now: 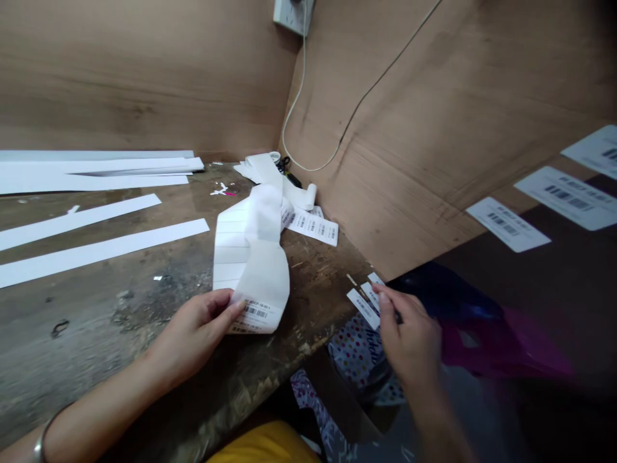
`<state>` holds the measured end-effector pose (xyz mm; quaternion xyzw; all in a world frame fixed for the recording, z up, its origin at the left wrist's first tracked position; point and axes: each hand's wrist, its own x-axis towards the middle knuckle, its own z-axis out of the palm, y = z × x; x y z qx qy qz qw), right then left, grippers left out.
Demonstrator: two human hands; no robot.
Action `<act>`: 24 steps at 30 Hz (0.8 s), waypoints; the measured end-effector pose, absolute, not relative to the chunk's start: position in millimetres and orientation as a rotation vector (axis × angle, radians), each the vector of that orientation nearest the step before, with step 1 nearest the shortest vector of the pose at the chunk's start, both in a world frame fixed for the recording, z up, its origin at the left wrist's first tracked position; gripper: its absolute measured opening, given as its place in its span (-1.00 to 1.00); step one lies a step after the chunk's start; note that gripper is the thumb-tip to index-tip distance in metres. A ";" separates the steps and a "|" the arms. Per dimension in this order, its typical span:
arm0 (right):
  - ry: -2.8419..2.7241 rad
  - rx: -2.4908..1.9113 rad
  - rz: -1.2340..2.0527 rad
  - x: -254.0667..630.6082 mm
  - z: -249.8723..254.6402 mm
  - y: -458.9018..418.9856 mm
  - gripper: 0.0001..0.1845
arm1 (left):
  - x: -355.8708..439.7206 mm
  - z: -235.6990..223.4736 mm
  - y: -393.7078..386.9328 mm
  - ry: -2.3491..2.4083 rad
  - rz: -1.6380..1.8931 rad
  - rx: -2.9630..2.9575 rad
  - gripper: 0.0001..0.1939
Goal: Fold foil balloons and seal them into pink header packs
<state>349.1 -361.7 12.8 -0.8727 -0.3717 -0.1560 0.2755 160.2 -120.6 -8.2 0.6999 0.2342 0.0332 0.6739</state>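
Observation:
My left hand (202, 328) pinches the near end of a long strip of label backing paper (263, 270), which loops back over the worktop. Printed barcode labels (255, 314) show beside its thumb. Over the table's right edge, my right hand (409, 328) has its thumb and fingers closed beside several small white barcode labels (364, 308). These sit at its fingertips, apart from the strip. Farther back, more barcode labels (313, 225) lie on the table near the loose end of the backing paper.
White paper strips (106, 251) lie at the left of the worn table (120, 334). Larger barcode labels (506, 224) are stuck along the right panel. A cable (301, 96) hangs from a socket (294, 16) in the corner. Below the edge are dotted packages (357, 354) and pink plastic (520, 347).

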 end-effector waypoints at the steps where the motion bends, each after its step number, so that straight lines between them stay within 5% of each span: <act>1: -0.879 -2.271 -0.278 337.6 12.7 -348.0 -0.67 | 161.2 -8.5 -122.5 0.527 0.097 1.566 -0.63; 5: -0.674 -1.752 0.442 289.2 -3.0 -281.7 -0.45 | 163.1 -5.9 -126.7 0.464 0.180 1.476 -0.69; 9: -0.460 -1.391 0.579 272.3 -16.7 -241.6 -0.54 | 156.6 2.3 -120.4 0.389 0.182 1.563 -0.77; 12: -0.557 -1.561 0.448 281.4 -14.8 -238.5 -0.62 | 152.9 5.7 -116.2 0.368 0.179 1.547 -0.80; 17: -1.239 -1.883 -0.441 285.5 1.5 -248.4 -0.70 | 157.2 2.1 -116.7 0.391 0.226 1.333 -0.76; 20: -1.582 -1.742 -0.224 279.8 4.0 -248.1 -0.65 | 157.1 1.2 -116.2 0.385 0.224 1.404 -0.75; 24: -1.349 -1.658 0.077 277.0 -3.5 -248.2 -0.78 | 148.4 2.2 -111.9 0.301 0.207 1.530 -0.72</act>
